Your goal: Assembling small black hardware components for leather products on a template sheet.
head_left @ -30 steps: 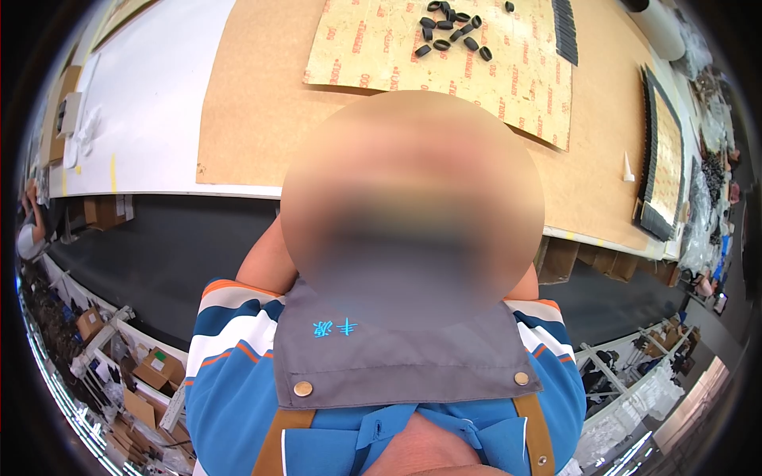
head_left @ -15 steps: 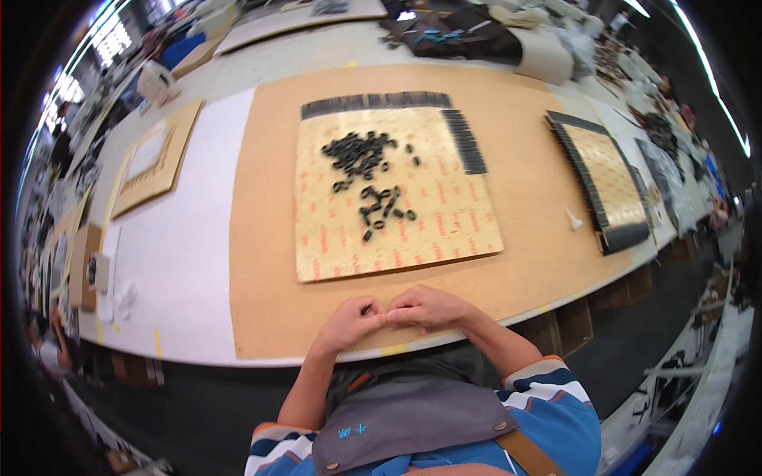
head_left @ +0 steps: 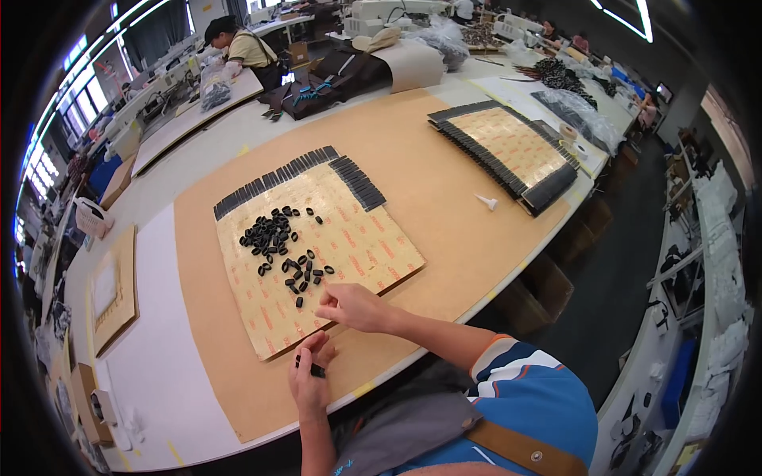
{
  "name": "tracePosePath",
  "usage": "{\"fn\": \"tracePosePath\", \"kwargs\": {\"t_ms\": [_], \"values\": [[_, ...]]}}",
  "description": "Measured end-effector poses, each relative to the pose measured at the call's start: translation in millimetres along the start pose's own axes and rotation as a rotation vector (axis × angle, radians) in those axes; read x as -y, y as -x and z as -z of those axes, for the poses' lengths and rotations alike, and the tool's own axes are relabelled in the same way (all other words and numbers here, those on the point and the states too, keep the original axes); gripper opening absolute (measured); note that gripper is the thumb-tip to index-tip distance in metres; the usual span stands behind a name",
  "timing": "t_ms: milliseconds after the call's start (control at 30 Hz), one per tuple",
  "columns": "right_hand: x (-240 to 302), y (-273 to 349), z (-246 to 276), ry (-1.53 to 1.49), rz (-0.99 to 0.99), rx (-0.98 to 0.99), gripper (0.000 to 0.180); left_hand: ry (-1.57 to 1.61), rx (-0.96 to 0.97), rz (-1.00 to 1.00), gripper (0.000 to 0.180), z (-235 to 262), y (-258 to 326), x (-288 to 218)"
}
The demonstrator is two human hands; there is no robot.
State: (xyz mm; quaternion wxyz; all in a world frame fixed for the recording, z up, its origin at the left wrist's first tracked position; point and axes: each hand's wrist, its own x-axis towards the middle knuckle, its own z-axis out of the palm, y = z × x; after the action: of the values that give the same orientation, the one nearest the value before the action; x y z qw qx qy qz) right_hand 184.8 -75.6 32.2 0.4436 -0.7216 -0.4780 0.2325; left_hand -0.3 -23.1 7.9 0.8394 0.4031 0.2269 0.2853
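A tan square sheet (head_left: 349,238) lies on the brown table cover, with rows of black strips along its far and right edges. A loose heap of small black loops (head_left: 274,238) sits on it. My left hand (head_left: 309,381) rests at the sheet's near corner and pinches a small black piece (head_left: 316,370). My right hand (head_left: 353,305) hovers over the sheet's near edge, fingers curled together and pointing toward the loops; whether it holds a piece I cannot tell.
A second sheet bordered with black strips (head_left: 508,147) lies at the far right, a small white cone (head_left: 486,201) beside it. Dark fabric and bags (head_left: 333,75) pile at the back. A person (head_left: 238,44) sits at a far table. A framed board (head_left: 111,289) lies at left.
The view has swung up from my chest to the table. My hands, joined at the table's near edge half a second ago, are now apart, the right one reaching onto the sheet.
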Motion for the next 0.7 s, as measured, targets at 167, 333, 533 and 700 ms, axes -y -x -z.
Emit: {"fn": "tracePosePath", "kwargs": {"t_ms": [167, 333, 533, 700], "values": [[18, 40, -28, -0.296, -0.141, 0.362, 0.021, 0.033, 0.067, -0.078, 0.042, -10, 0, 14], [16, 47, -39, -0.464, -0.220, 0.259, 0.013, 0.011, 0.065, -0.043, 0.044, -6, -3, 18], [0, 41, -29, -0.640, -0.230, 0.134, 0.010, -0.088, -0.037, 0.003, 0.031, 14, -5, 19], [1, 44, -27, -0.652, -0.255, 0.190, 0.009, -0.154, -0.041, 0.053, 0.018, 6, -3, 15]]}}
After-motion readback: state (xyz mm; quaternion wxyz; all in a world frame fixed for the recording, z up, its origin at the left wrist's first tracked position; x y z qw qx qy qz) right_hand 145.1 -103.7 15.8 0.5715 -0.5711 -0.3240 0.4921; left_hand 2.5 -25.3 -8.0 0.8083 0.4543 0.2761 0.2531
